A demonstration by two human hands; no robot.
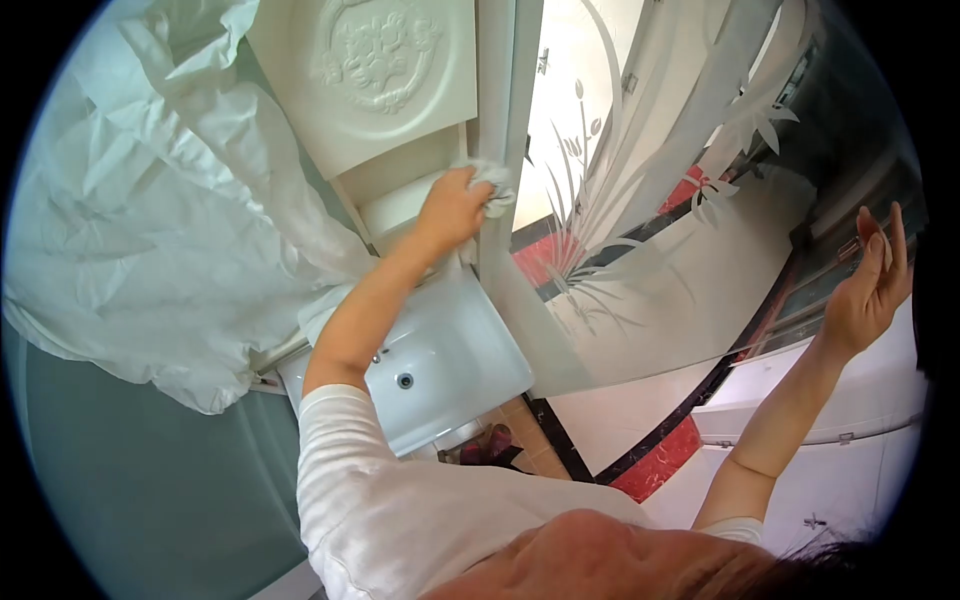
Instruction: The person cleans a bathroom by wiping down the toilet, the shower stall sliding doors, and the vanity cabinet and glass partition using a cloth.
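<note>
My left hand (452, 212) is closed around a crumpled whitish cloth (494, 190). The cloth lies against the pale upright frame strip beside the glass panel (640, 270), which carries a frosted plant pattern. Just left of that hand are an open shelf space (405, 190) and a cream cabinet door (375, 70) with an embossed flower design. Raised on the far right, my right hand (868, 298) has its fingers stretched out and holds nothing. It is near the dark frame at the panel's right side; whether it touches anything I cannot tell.
Below my left arm is a white washbasin (450, 350) with a drain and tap. A large white plastic sheet (170, 220) drapes over the left side. Shoes (490, 445) stand on the tiled floor under the basin. A red and black floor border (660, 460) runs below the glass.
</note>
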